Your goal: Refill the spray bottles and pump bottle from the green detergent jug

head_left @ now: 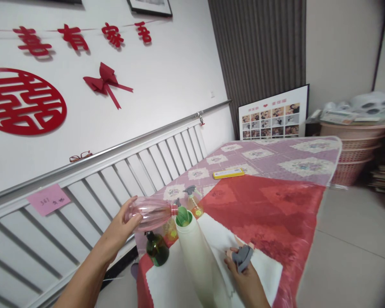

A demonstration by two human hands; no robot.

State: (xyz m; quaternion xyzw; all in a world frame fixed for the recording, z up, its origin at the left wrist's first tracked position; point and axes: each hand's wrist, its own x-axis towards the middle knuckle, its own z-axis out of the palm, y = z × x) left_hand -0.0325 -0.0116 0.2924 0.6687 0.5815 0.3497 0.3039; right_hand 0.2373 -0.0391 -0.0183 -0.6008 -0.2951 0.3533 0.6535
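Note:
My left hand (128,220) is wrapped around a clear pink bottle (155,214) lying nearly level. Its open neck points at the green mouth of a tall, pale, vase-like container (199,261); whether they touch I cannot tell. Over the white cloth (272,269), my right hand (244,273) grips a grey spray nozzle (242,258). Below the pink bottle stands a dark green pump bottle (158,250). A clear spray bottle (194,205) with a grey head is behind the container's mouth, and another clear bottle (170,231) is partly hidden by the pink one.
A yellow-and-white box (229,173) lies farther back on the floral tablecloth (259,152), near the red cover (276,209). White railings (141,175) run along the left wall. Pink baskets (349,158) are stacked beyond the table's right side. Glasses (81,156) rest on the ledge.

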